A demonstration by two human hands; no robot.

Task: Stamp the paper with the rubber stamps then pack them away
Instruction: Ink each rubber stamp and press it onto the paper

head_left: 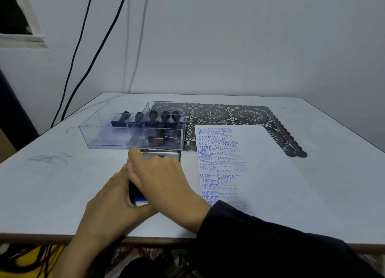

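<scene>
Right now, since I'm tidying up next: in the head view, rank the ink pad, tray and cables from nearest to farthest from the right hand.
1. ink pad: under the right hand, touching it.
2. tray: just behind the hand.
3. cables: far back, up on the left.

1. The paper (270, 173) is white, with rows of blue stamped words.
2. The mat (229, 114) is dark, with a round lace pattern.
3. The stamps (153, 116) have black handles.
4. The ink pad (166, 153) is silver, blue inside.
</scene>
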